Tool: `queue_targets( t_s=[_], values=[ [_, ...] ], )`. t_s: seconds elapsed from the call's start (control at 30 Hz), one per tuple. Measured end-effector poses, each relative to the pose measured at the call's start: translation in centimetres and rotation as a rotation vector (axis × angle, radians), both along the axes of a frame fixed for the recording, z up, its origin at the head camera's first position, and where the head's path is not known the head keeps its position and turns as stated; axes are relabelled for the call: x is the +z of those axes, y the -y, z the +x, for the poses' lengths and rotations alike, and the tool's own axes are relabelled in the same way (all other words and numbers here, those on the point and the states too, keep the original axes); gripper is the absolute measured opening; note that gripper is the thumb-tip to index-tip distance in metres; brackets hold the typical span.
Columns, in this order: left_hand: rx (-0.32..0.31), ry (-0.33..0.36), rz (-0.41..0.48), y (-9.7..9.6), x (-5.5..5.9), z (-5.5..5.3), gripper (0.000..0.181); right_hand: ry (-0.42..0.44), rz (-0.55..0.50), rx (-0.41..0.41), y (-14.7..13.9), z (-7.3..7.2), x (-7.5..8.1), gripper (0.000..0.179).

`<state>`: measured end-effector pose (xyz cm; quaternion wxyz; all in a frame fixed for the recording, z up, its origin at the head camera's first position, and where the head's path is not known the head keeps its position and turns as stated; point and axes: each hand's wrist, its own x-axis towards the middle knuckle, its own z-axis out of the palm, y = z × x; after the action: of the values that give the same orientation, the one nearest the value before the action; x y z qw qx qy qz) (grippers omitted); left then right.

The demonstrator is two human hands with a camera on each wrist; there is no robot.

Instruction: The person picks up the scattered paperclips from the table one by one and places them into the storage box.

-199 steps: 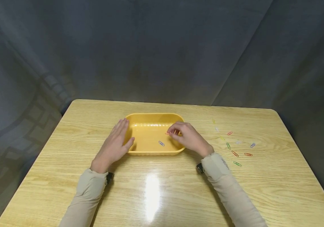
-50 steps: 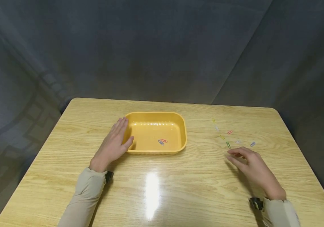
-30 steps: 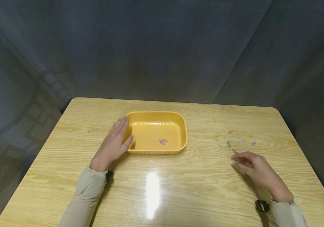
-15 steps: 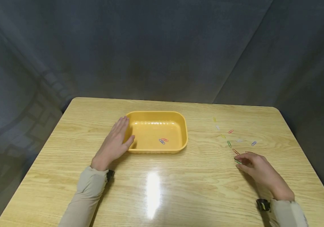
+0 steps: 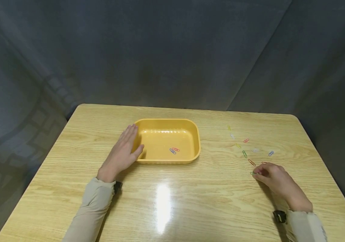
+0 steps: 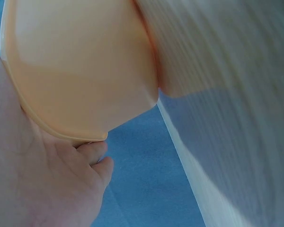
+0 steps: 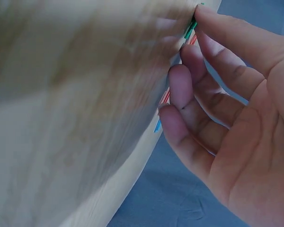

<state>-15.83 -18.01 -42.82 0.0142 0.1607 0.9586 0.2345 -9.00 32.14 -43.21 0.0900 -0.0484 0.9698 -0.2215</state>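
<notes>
A yellow plastic tray (image 5: 167,161) stands on the table, with a blue paper clip (image 5: 172,151) and a red paper clip (image 5: 176,149) lying inside it. My left hand (image 5: 121,154) rests along the tray's left rim with its fingers straight. In the left wrist view, the palm lies against the rim. At the right of the table, my right hand (image 5: 276,179) pinches a green paper clip (image 5: 251,173) between thumb and index finger, low over the wood. Close by that hand lie a dark red paper clip (image 5: 252,162) and another red one (image 5: 264,163), partly covered by the fingers.
Beyond the right hand lie more paper clips: a green one (image 5: 244,154), a blue one (image 5: 271,153), a pink-red one (image 5: 246,140), and several yellow and white ones. The wooden table (image 5: 115,215) ends at a dark grey curtain (image 5: 160,67) behind.
A red paper clip was set down in the tray beside the blue one. The right hand then moved right to the scattered clips and closed on a green one. The left hand stayed on the rim.
</notes>
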Motion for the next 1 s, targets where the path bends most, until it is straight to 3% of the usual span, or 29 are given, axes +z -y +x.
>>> queue_targets(
  t_s=[0.37,1.0],
  values=[
    [0.005,0.000,0.000,0.00,-0.02,-0.03,0.076,0.066,-0.037,-0.003,0.02,0.08,0.13,0.008],
    [0.000,-0.015,0.001,-0.01,-0.08,-0.06,0.077,0.043,-0.021,0.001,0.17,0.05,-0.08,0.009]
  ],
)
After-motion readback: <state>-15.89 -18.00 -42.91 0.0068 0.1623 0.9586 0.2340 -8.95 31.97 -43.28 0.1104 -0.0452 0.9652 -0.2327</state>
